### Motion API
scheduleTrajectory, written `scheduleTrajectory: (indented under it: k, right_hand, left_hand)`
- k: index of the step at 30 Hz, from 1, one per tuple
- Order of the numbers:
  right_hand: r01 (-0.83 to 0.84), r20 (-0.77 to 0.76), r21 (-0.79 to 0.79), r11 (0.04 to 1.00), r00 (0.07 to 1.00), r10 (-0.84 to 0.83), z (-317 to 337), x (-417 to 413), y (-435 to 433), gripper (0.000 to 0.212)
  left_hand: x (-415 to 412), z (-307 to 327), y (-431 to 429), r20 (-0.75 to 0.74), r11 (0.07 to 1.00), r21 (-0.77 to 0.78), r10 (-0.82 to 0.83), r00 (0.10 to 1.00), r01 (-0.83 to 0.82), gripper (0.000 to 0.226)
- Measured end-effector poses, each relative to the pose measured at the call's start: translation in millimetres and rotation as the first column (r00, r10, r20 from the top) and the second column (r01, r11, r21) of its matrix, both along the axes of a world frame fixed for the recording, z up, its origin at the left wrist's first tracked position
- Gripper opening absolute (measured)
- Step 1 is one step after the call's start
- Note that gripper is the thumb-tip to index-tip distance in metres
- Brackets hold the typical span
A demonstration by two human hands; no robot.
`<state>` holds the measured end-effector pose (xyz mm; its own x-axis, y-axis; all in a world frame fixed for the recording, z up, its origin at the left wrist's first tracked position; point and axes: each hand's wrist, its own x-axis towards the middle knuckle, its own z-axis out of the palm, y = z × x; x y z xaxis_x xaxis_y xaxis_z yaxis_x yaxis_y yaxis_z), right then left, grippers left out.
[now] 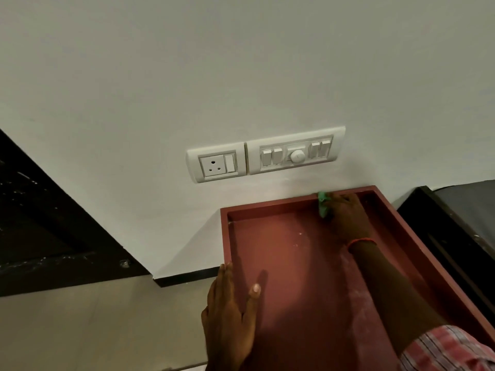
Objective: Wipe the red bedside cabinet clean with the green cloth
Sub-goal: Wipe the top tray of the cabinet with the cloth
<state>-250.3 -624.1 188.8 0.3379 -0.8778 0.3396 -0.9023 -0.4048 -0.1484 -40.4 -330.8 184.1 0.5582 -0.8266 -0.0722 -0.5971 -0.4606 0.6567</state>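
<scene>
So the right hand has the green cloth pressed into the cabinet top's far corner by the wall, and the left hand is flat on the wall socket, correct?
Not quite. The head view shows the left hand lying flat on the cabinet's left rim, not on the wall socket, which nothing touches. The rest holds: the right hand presses the green cloth into the far corner by the wall.

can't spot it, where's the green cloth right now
In the head view, the green cloth is under the right hand, at the cabinet's far rim by the wall, right of centre, below the switch panel.
</scene>
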Motion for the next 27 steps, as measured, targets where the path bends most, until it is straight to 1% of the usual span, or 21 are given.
scheduleTrajectory:
  k: [2, 3, 5, 6, 8, 9, 10, 12, 13, 14, 15, 17, 19, 20, 21, 23, 25, 26, 27]
  right_hand:
    - [0.084, 0.052, 0.037, 0.996, 0.995, -0.086, -5.1, 18.7, 5.6, 0.026]
    - [0.132, 0.125, 0.063, 0.989, 0.982, -0.139, -9.3, 26.7, 7.8, 0.027]
    - [0.146, 0.288, 0.119, 0.982, 0.941, -0.175, -20.9, 61.0, 20.9, 0.036]
    - [0.151, 0.329, 0.156, 0.976, 0.924, -0.195, -22.2, 73.3, 24.3, 0.037]
    - [0.135, 0.306, 0.226, 0.965, 0.93, -0.202, -22.0, 107.7, 36.5, 0.031]
    - [0.152, 0.326, 0.26, 0.953, 0.915, -0.235, -22.6, 115.9, 38.3, 0.032]
    - [0.131, 0.344, 0.29, 0.948, 0.91, -0.231, -22.3, 131.3, 47.6, 0.035]
    - [-0.009, 0.402, 0.271, 0.963, 0.909, -0.105, -21.4, 161.9, 68.7, 0.037]
    - [-0.096, 0.39, 0.247, 0.964, 0.921, -0.008, -18.8, 176.6, 81.8, 0.036]
    - [-0.169, 0.347, 0.216, 0.962, 0.934, 0.086, -14.5, 188.7, 95.3, 0.034]
    - [-0.2, 0.343, 0.215, 0.956, 0.932, 0.118, -10.6, 200.8, 104.7, 0.031]
    - [-0.208, 0.322, 0.224, 0.952, 0.938, 0.129, -4.7, 205.6, 107.3, 0.026]
    - [-0.243, 0.336, 0.281, 0.928, 0.931, 0.142, -14.3, 208.4, 102.0, 0.022]
    - [-0.267, 0.336, 0.339, 0.902, 0.93, 0.149, -15.2, 212.6, 104.3, 0.02]
    - [-0.26, 0.344, 0.377, 0.889, 0.93, 0.126, -15.4, 202.3, 97.9, 0.017]
    - [-0.331, 0.357, 0.389, 0.859, 0.915, 0.191, -10.8, 205.5, 92.8, 0.016]
    - [-0.355, 0.276, 0.381, 0.853, 0.925, 0.262, -4.7, 192.8, 81.5, 0.013]
    - [-0.373, 0.216, 0.35, 0.859, 0.925, 0.314, -4.8, 192.6, 79.9, 0.015]
    - [-0.38, 0.166, 0.299, 0.875, 0.924, 0.344, -6.0, 184.0, 73.4, 0.023]
  left_hand:
    - [3.2, -0.3, 3.0, -0.004, 1.0, 0.016, 0.02, 1.0, -0.02, 0.103]
    - [0.9, -0.8, -1.2, 0.008, 1.0, 0.011, 0.012, 1.0, -0.012, 0.106]
    - [2.2, -0.4, 1.7, -0.012, 0.999, 0.015, 0.038, 0.999, -0.038, 0.114]
    - [0.0, -0.1, -4.2, -0.014, 0.999, 0.013, 0.034, 0.999, -0.034, 0.116]
    - [1.8, 1.7, -3.3, -0.027, 0.998, 0.021, 0.052, 0.998, -0.052, 0.119]
    - [-0.3, 2.0, -8.5, -0.028, 0.999, 0.01, 0.042, 0.999, -0.041, 0.122]
    - [0.1, 3.6, -8.3, -0.033, 0.999, 0.002, 0.048, 0.998, -0.048, 0.124]
    - [0.0, 6.8, -9.5, -0.039, 0.999, -0.005, 0.053, 0.998, -0.053, 0.125]
    - [-1.3, 7.1, -10.6, -0.039, 0.999, -0.004, 0.052, 0.998, -0.053, 0.124]
    - [-2.7, 8.1, -11.0, -0.046, 0.998, -0.001, 0.059, 0.997, -0.059, 0.124]
    - [0.0, 8.0, -11.5, -0.047, 0.998, 0.001, 0.056, 0.997, -0.056, 0.124]
    - [-3.7, 7.4, -12.3, -0.062, 0.999, 0.004, 0.05, 0.997, -0.05, 0.124]
    - [-1.9, 6.1, -12.8, -0.07, 0.999, -0.026, 0.046, 0.997, -0.048, 0.12]
    - [0.4, 5.6, -9.2, -0.078, 0.998, -0.033, 0.052, 0.996, -0.055, 0.118]
    - [-6.3, 6.3, -14.5, -0.087, 0.998, -0.052, 0.027, 0.996, -0.032, 0.117]
    - [-0.8, 3.9, -11.1, -0.055, 0.995, -0.084, 0.048, 0.997, -0.053, 0.119]
    - [-4.6, 0.9, -13.0, -0.006, 0.994, -0.099, 0.033, 0.999, -0.033, 0.117]
    - [-1.6, -0.5, -9.1, 0.013, 0.993, -0.11, 0.046, 0.999, -0.044, 0.115]
    - [-5.1, -0.1, -11.8, 0.03, 0.991, -0.126, 0.039, 0.999, -0.035, 0.112]
